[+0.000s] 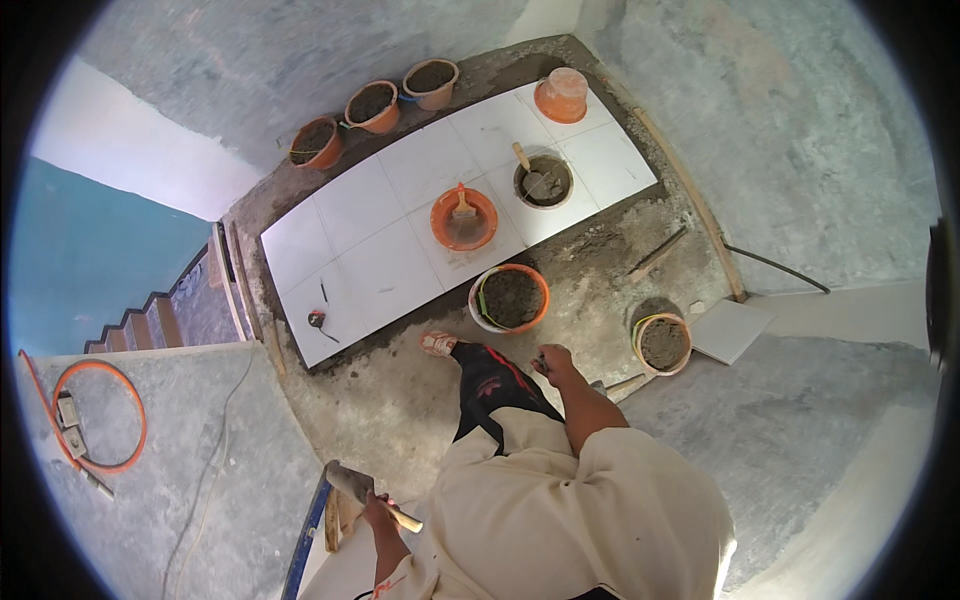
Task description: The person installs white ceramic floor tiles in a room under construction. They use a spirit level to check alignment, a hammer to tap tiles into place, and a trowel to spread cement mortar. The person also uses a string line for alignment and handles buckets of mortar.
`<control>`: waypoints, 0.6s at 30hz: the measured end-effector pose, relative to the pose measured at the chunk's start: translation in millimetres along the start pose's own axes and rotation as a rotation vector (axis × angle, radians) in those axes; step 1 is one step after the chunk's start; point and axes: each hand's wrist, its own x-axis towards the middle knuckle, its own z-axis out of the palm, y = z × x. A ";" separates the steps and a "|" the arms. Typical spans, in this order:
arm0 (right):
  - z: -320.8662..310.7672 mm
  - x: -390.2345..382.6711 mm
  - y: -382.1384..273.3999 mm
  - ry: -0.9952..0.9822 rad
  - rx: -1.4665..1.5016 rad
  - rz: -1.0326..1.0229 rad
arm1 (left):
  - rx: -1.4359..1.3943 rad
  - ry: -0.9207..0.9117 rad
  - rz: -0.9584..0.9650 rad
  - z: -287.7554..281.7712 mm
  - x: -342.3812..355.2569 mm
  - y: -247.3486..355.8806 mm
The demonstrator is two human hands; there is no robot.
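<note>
At the lower left, my left hand (379, 509) is closed round a trowel (350, 482); its grey blade points away from me and its wooden handle sticks out to the right. My right hand (552, 364) is closed in front of my body, and a small dark thing at its fingers is too small to name. Just ahead of it stands an orange-rimmed bucket of mortar (512, 299). Beyond lie large white floor tiles (390, 270), bearing an orange basin (464, 240) with a brush (463, 208) and a dark bucket (543, 200) with a second trowel (521, 156) in grey mortar.
An upturned orange bucket (562, 95) stands on the far tiles, and several filled buckets (373, 106) line the back wall. Another bucket (662, 344) and a loose tile (732, 328) are at right. A tape measure (317, 319) lies at left, with stairs (150, 325) beyond.
</note>
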 end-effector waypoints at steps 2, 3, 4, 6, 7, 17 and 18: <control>15.2 -1.0 -12.4 -0.007 -0.012 0.000 | -0.031 0.003 0.013 1.6 -3.9 -9.2; 21.4 -0.1 -20.0 -0.021 -0.031 -0.011 | -0.045 0.005 0.021 1.5 -6.9 -12.6; 27.7 0.1 -26.6 -0.035 -0.052 -0.022 | -0.023 -0.002 -0.007 -0.4 -3.9 -17.4; 48.1 -9.1 -36.7 -0.089 -0.046 -0.027 | 0.013 0.000 -0.056 -5.1 -1.3 -23.7; 55.1 -14.0 -41.6 -0.109 -0.043 -0.036 | 0.013 0.002 -0.064 -3.0 -4.3 -25.0; 109.3 -11.7 -50.6 -0.067 0.058 0.064 | -0.050 0.023 -0.091 9.7 -10.6 -25.7; 120.2 -2.8 -73.7 -0.090 0.125 0.047 | -0.057 0.024 -0.084 11.8 -9.6 -23.1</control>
